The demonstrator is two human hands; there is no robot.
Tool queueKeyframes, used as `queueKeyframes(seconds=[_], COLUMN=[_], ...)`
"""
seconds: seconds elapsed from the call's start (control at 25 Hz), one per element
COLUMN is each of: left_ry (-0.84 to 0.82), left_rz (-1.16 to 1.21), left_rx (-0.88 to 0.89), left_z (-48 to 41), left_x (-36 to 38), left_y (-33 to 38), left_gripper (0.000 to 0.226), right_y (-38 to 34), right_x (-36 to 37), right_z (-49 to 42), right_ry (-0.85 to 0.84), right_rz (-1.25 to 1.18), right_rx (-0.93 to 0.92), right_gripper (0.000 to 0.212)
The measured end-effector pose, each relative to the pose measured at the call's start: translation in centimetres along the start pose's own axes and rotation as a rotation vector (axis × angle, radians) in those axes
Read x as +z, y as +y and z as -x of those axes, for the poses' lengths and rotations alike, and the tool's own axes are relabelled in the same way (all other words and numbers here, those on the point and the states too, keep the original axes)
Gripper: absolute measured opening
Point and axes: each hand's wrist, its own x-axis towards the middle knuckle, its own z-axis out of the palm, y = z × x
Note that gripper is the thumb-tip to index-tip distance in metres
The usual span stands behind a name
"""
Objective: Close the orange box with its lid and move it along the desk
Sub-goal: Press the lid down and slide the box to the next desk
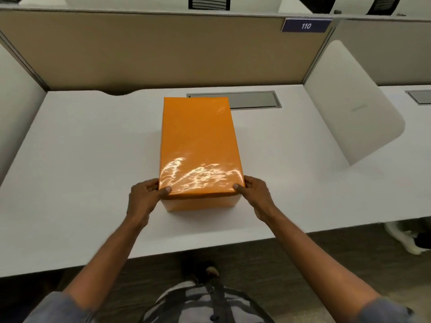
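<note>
The orange box [202, 203] stands lengthwise in the middle of the white desk [81, 159]. Its glossy orange lid [198, 141] sits on top and covers it fully. My left hand [145, 197] grips the near left corner, thumb on the lid's top and fingers along the side. At the near right corner my right hand [253, 194] holds the lid the same way. Both hands press on the lid's near edge.
A grey cable hatch [254, 100] is set into the desk just behind the box. A beige partition wall [151, 50] closes the back, with a "110" sign [306, 26]. A white side divider [352, 108] stands at the right. The desk's front edge runs near my body.
</note>
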Motion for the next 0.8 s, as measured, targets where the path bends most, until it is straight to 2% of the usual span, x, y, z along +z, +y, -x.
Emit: queueKeyframes(seconds=[0.12, 0.32, 0.56, 0.8], left_ry=[0.029, 0.151, 0.191, 0.274], left_rz=[-0.020, -0.185, -0.108, -0.083], left_rx=[-0.017, 0.144, 0.181, 0.214], left_z=[0.2, 2.4, 2.2, 0.0], left_x=[0.1, 0.5, -2.8, -9.5], left_y=[0.2, 1.0, 2.4, 4.8], left_gripper=[0.056, 0.046, 0.045, 0.051], right_y=[-0.1, -0.6, -4.2, -9.1], right_x=[0.0, -0.3, 1.2, 7.6], right_z=[-0.3, -0.3, -0.5, -2.9], right_ry=[-0.008, 0.001, -0.054, -0.125], right_rz=[-0.030, -0.041, -0.121, -0.144], right_rx=[0.019, 0.009, -0.088, -0.179], right_gripper=[0.014, 0.036, 0.047, 0.053])
